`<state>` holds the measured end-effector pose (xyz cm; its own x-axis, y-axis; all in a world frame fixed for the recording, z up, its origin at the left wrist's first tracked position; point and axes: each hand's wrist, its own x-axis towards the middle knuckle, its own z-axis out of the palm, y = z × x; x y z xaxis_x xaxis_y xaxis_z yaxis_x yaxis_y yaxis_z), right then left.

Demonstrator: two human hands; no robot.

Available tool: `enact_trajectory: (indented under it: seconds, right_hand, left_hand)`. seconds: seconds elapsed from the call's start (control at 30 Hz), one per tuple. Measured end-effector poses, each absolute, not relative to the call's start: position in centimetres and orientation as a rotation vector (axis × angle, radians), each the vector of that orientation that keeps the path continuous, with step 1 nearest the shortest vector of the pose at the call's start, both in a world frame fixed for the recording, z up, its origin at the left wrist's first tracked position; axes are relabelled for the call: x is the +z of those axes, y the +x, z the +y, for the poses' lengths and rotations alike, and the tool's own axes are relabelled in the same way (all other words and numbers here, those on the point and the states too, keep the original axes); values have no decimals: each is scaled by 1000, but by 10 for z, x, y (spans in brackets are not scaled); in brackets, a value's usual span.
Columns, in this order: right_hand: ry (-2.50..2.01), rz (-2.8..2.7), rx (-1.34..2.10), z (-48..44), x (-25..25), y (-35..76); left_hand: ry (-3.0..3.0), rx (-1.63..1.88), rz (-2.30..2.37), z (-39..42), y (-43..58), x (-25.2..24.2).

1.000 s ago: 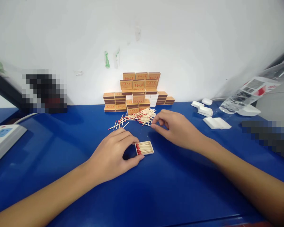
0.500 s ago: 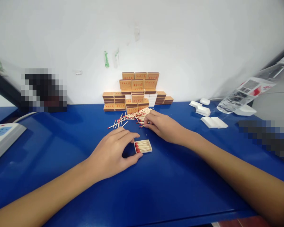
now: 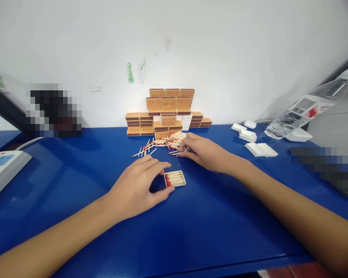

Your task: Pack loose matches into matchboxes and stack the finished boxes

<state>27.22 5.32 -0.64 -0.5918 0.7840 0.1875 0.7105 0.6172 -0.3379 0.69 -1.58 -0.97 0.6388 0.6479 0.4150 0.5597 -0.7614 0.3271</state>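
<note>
Steadying the small open matchbox tray at the centre of the frame, the left hand curls about its left end, thumb and fingers pinching the thin card wall; the tray lies flat on the blue table and holds a layer of matches laid side by side, red heads all toward the left. Just above and right of centre the right hand rests on the near edge of the loose pile of matches, fingertips drawn together over a few sticks; whether any is actually pinched cannot be told. The matches look very light, thin and stiff, likely to snap if bent and to roll or scatter if nudged; the shaft is the sensible place to take them, several at once and aligned. The tray is flimsy card that would crush under a hard squeeze, so its short ends suit a light hold. Behind the pile, against the white wall, stands a stack of closed matchboxes; white inner trays lie at the right, a plastic bottle beyond them, a power strip at the left edge.
</note>
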Motion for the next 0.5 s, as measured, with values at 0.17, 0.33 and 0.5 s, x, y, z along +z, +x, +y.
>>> enact_trajectory:
  seconds: [0.17,0.33,0.5]
  right_hand:
    - [-1253,-2566,320,51,-4,274]
    - [-1286,-2627,240,46,-4,273]
    - [-1268,-2517,297,32,10,278]
  left_hand:
    - [2684,774,1006,-16,7,-9]
    - [2685,776,989,-16,7,-10]
    - [2674,774,1018,-16,7,-9]
